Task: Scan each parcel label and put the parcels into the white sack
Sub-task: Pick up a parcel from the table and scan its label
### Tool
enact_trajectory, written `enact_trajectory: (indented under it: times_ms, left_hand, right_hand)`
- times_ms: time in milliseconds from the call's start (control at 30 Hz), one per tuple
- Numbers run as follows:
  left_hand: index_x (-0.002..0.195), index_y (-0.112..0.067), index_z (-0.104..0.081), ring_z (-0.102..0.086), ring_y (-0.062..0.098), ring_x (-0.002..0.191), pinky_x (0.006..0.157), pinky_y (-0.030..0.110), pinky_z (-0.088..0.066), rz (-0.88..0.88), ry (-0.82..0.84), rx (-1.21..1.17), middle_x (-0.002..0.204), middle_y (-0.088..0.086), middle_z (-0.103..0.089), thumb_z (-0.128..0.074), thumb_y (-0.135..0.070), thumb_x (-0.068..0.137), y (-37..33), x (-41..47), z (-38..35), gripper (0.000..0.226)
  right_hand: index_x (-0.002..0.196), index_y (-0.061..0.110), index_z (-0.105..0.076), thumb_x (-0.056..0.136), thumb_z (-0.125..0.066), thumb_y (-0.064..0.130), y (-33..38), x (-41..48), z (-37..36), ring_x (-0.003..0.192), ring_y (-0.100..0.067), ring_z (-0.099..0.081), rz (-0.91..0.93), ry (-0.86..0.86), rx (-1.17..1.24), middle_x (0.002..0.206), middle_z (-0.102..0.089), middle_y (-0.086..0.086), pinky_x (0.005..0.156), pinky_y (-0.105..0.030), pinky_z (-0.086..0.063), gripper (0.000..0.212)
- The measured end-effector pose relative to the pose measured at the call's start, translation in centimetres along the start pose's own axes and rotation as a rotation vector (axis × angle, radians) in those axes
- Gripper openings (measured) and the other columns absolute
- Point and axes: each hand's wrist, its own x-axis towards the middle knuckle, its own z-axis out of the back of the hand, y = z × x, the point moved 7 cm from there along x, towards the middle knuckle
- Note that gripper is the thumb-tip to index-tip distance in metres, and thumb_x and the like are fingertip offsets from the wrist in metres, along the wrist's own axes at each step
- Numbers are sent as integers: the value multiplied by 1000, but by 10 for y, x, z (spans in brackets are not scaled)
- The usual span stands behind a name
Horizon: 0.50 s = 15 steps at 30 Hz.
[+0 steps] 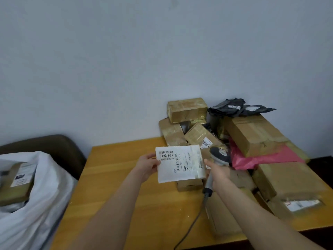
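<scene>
While my left hand [146, 166] pinches the parcel [173, 177] by its 9 o'clock edge, label [182, 159] up, my right hand [219, 173] grips the scanner [220, 155] at its 3 o'clock. Step in hand: scanning. Next move, as I judge it: carry the parcel to the sack [50, 204] at 8 o'clock.

White parcel [180, 164] in left hand [146, 166], scanner [219, 156] in right hand [219, 173].

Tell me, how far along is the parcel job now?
Done: at least one cardboard parcel lies in the white sack. In hand: the left hand holds a white parcel, label up; the right hand grips the scanner beside it. Left: the pile of parcels on the table.
</scene>
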Motion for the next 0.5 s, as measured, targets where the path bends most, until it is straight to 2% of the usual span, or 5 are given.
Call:
enact_trajectory:
  times_ms: [100,267,333,433,500]
  left_hand:
    - [121,3,-55,-64,25,82,62,28,-59,-25,14,-60,93,15,-67,-44,21,86,-3,-17,17,42]
    - [119,-6,-57,-64,21,78,54,26,-57,-60,-38,-99,92,11,-67,-47,15,88,-7,-27,54,39]
    - [119,-12,-58,-63,18,76,55,28,-54,-66,-60,-29,90,7,-67,-52,7,90,-6,-28,69,35]
    - [113,-13,-60,-61,17,75,62,28,-49,-123,-161,148,86,3,-65,-56,1,91,-16,-25,92,27]
    - [109,-12,-65,-60,20,82,65,25,-46,-249,-215,442,87,5,-66,-57,-2,91,-38,-23,104,23]
  right_hand:
    - [98,5,-51,76,-81,14,-4,-14,-7,90,-28,-56,2,36,-46,95,-60,-11,91,-42,-49,38]
    - [82,6,-49,83,-69,2,-11,-28,-24,72,-21,-52,14,78,-118,80,-55,-8,78,-37,-42,21]
    - [80,6,-50,83,-69,2,-13,-33,-34,71,-21,-52,24,90,-153,85,-59,-11,75,-36,-42,20]
    - [100,0,-60,77,-76,5,-14,-43,-56,87,-29,-58,91,91,-171,100,-65,-18,76,-37,-46,28]
    - [98,2,-62,76,-78,10,-12,-49,-72,89,-30,-60,146,111,-203,97,-65,-16,78,-38,-47,28]
